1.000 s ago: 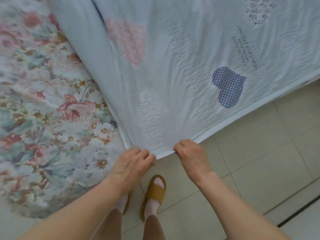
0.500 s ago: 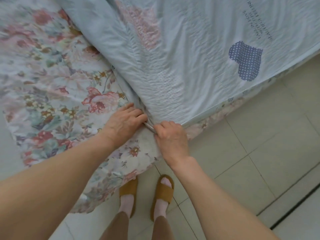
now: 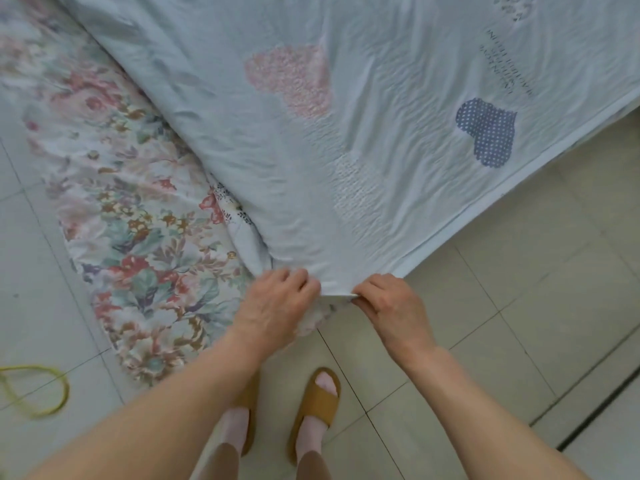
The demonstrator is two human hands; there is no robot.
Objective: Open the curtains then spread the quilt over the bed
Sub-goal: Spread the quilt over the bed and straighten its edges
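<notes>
home bedroom, I'm standing in slippers [image 3: 317, 407] on tiled floor [image 3: 519, 306], facing bed [image 3: 138, 216] wearing heart-print quilt [image 3: 381, 116]

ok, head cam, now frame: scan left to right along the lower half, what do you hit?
yellow cord loop on the floor → floral bed sheet hanging at the bed corner → left hand → gripped quilt corner → right hand → bare floor tiles
</notes>
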